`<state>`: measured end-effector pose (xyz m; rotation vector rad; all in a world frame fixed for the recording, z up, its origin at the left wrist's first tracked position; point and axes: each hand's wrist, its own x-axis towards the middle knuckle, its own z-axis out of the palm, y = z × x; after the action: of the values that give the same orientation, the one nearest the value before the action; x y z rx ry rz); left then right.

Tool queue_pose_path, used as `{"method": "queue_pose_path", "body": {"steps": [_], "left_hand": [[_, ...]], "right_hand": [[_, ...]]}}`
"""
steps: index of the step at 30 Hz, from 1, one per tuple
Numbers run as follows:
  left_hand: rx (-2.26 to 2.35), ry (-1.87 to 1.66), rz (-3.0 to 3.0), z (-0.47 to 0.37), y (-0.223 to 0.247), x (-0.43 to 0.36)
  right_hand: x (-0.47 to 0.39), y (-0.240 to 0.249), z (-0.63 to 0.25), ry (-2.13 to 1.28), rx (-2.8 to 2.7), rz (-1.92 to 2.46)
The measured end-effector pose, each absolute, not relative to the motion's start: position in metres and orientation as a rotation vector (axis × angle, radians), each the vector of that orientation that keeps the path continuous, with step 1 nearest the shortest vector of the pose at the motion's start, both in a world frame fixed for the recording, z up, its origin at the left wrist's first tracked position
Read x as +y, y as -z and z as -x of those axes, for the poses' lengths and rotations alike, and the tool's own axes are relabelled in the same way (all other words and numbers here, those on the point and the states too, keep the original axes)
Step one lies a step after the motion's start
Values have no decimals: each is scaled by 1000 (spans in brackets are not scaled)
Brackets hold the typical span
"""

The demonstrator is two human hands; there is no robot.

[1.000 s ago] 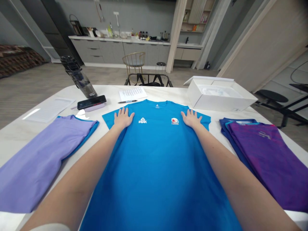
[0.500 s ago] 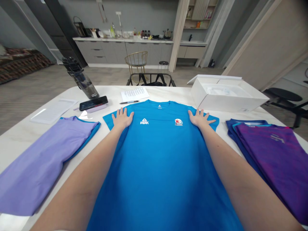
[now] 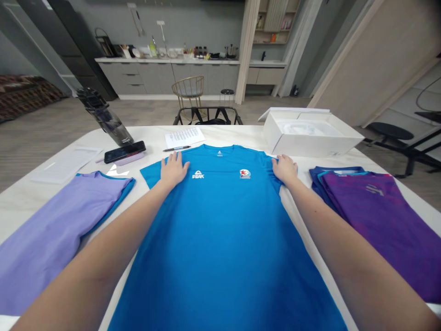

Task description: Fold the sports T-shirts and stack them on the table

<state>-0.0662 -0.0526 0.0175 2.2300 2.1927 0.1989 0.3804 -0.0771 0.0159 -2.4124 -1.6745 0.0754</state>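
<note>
A blue T-shirt (image 3: 220, 220) lies front side up across the table, its collar at the far end, with a white PEAK logo on the chest and a small red-and-white badge beside it. My left hand (image 3: 173, 170) rests on the left sleeve near the shoulder, palm down, fingers stretched out. At the other shoulder my right hand (image 3: 285, 169) has its fingers bent round the right sleeve, which is gathered inward under it. The fingertips of that hand are partly hidden.
Left: folded lavender shirt (image 3: 69, 220), phone (image 3: 124, 151), dark bottle (image 3: 110, 122), paper (image 3: 65, 164). Right: folded purple shirt (image 3: 375, 220) on dark blue clothing. Behind: open white box (image 3: 306, 142), printed sheet (image 3: 184, 136), pen (image 3: 177, 148).
My right hand has gone from lying flat with spread fingers to curling round the sleeve, which is now drawn inward. My left hand stays on its sleeve. The view has shifted slightly.
</note>
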Motion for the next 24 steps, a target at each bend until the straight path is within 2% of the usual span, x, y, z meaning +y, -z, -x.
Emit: {"method": "queue_pose_path", "body": {"steps": [8, 15, 20, 24], "left_hand": [[1430, -106, -2547, -61, -17, -38], [1688, -219, -2444, -122, -13, -16], [1583, -340, -2533, -165, -23, 19], [1538, -255, -2510, -193, -28, 50]], "right_hand": [[-89, -26, -393, -33, -1739, 2485], [-86, -31, -420, -41, -1741, 2594], [-82, -36, -437, -122, -1803, 2638], [-85, -38, -443, -35, -1819, 2656]]}}
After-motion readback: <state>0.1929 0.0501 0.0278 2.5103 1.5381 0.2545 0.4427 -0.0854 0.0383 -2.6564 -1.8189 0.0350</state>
